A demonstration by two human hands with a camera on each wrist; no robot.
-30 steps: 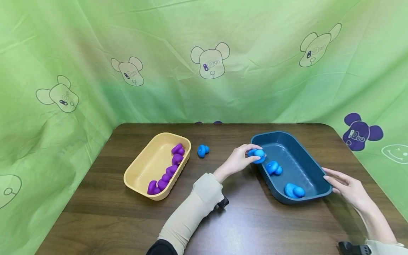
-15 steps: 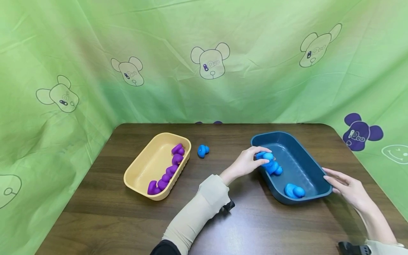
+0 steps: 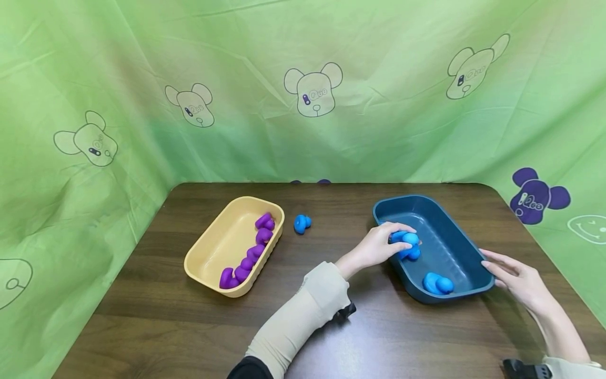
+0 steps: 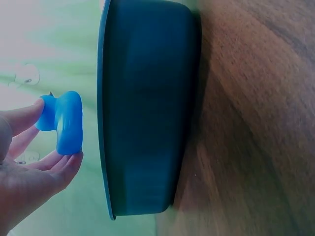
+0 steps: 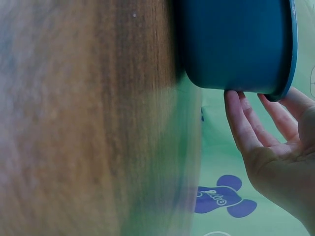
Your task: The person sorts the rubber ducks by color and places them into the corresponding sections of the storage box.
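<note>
A blue rubber duck [image 3: 411, 239] is pinched between the thumb and fingers of my left hand [image 3: 377, 245], over the near-left side of the blue bin [image 3: 454, 239]. In the left wrist view the held duck [image 4: 69, 123] shows in profile, above the bin's rim. Partly behind it lies another blue duck [image 3: 414, 254] in the bin, and a third blue duck [image 3: 437, 283] sits by the near end. My right hand [image 3: 518, 276] holds the bin's right corner, thumb at the rim and fingertips against the outer wall [image 5: 236, 69].
A yellow bin [image 3: 213, 252] stands on the left, with several purple ducks [image 3: 255, 253] lined along its right side. One more blue duck [image 3: 301, 223] lies on the wooden table [image 3: 156, 316] between the bins. A green cloth [image 3: 246, 131] hangs behind.
My left hand has moved right and slightly nearer with the blue duck, from the bin's left rim to over its inside. The right hand stays at the corner.
</note>
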